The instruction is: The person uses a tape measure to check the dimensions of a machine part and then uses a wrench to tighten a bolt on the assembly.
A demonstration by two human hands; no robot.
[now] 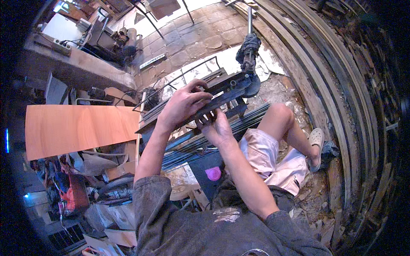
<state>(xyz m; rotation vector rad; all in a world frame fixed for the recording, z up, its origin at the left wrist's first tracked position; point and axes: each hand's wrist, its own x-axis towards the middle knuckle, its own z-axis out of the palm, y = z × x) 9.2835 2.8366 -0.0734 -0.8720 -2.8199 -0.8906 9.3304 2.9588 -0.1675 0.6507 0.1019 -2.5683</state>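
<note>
A long, dark metal bar tool stretches diagonally in front of me, with a pivot and bolts at its right end. A steel lever rises from that end, its lower part wrapped in black material. My left hand lies over the top of the bar with bent fingers, closed about its edge. Below the same bar is my right hand, palm up, its fingers curled up against the underside. Whether a small piece sits between the fingers is hidden.
Thin dark rods lie bundled below the tool. Long timber boards curve along the right. An orange-brown wooden panel juts in from the left. A pink round object rests near my lap; paved floor extends beyond the tool.
</note>
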